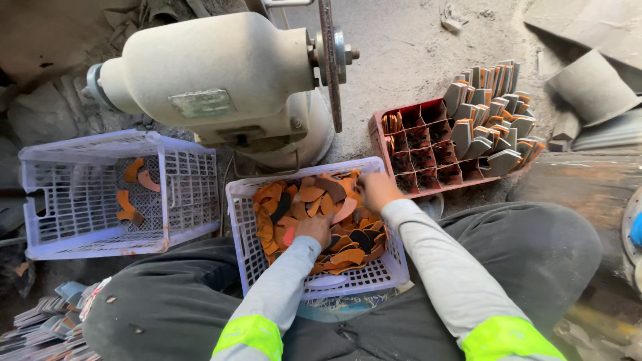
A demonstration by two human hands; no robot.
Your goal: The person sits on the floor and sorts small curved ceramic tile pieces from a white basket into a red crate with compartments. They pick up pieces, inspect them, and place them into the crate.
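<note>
Grey sleeves with bright yellow-green cuffs run forward from the camera over dark-trousered knees, and both hands are down in the white plastic crate (249, 220) that sits between the legs. That crate is heaped with curved orange, brown and black leather-like pieces (314, 200), crescent-shaped and lying loose over one another. Left hand (314, 228) rests on the near middle of the heap with its fingers curled down into the pieces; whether it has actually closed on one I cannot tell. Right hand (376, 190) is at the far right corner of the same crate, fingers bent into the pile and seemingly pinching a piece, though the grip itself is hidden. Judging by this, the step in hand is picking pieces out of the heap; the next move would call for separating a single piece cleanly from its neighbours. To the left, a second white crate (40, 200) holds only a few of the same orange pieces (130, 194). Beyond the right hand, a red divided tray (381, 134) on the dusty floor has pieces stacked upright in its cells and grey wedge-shaped pieces (491, 113) fanned along its right side. Farthest off stands a cream bench grinder (214, 73) with a thin wheel (330, 60) seen edge-on.
</note>
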